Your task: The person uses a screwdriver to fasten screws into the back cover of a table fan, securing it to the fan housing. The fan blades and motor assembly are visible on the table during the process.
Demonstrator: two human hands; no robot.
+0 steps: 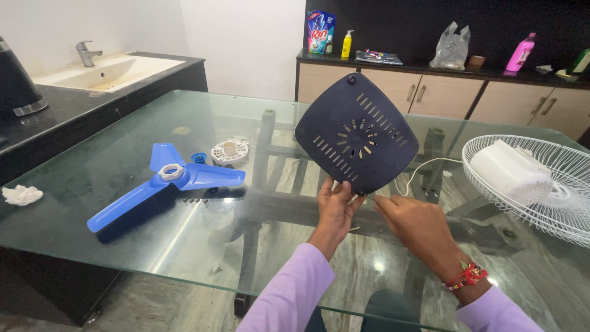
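One glass table, black counter — sink

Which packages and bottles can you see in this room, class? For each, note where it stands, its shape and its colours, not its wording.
Blue pouch with red and white print: upright at the left end of the back counter.
Yellow pump bottle with white top: just right of the pouch.
Clear crumpled plastic bag: mid-counter.
Pink bottle: leaning, towards the right end.

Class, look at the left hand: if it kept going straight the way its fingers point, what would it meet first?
The left hand points up and away, already gripping the dark vented cover; that cover is met first.
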